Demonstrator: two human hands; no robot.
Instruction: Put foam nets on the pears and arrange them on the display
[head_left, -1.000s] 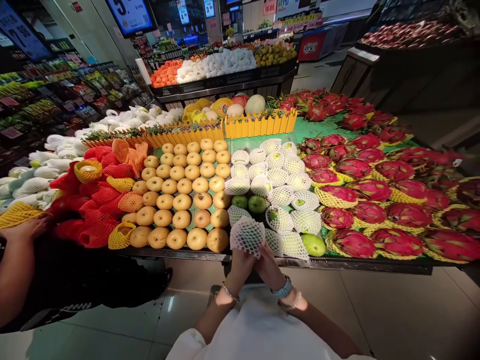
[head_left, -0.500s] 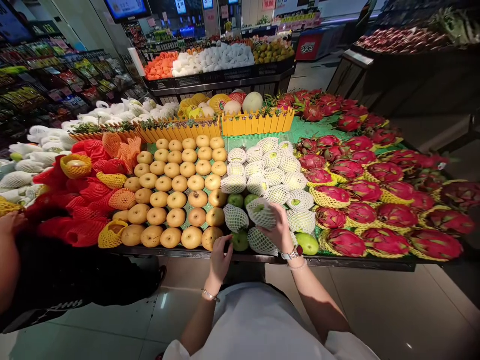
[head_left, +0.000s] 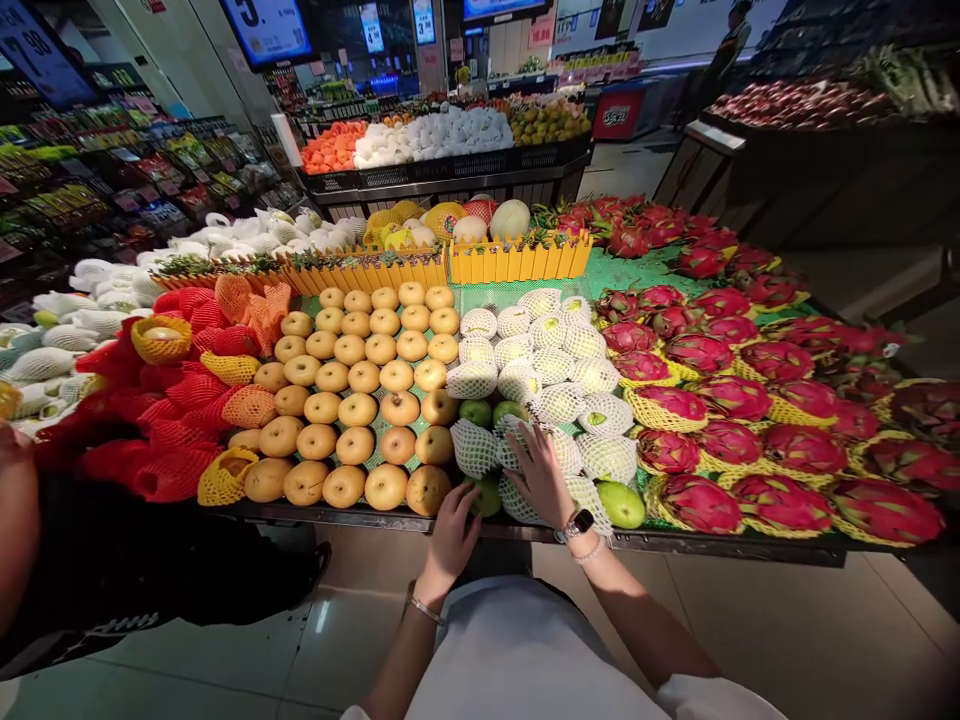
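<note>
My right hand (head_left: 541, 478), palm down with fingers stretched apart, lies over fruit in white foam nets near the display's front edge. One netted fruit (head_left: 512, 447) is partly hidden beneath its fingers. My left hand (head_left: 452, 530) is at the front edge, its loosely bent fingers at a bare green fruit (head_left: 487, 496); whether they touch it I cannot tell. Left of my right hand sits another netted fruit (head_left: 474, 447). Bare green fruits (head_left: 475, 412) show behind it, and a bare green mango (head_left: 621, 504) lies to the right.
Rows of round brown pears (head_left: 356, 410) lie on the left, dragon fruit (head_left: 731, 440) in yellow nets on the right. Red-netted fruit (head_left: 180, 470) is farther left, beside another person's arm (head_left: 16, 520). A low yellow fence (head_left: 521, 262) runs behind the rows.
My right hand has lowered the netted fruit it held among the others, and its fingers have spread. My left hand has shifted slightly right, toward the bare green fruit. The view has tilted up slightly.
</note>
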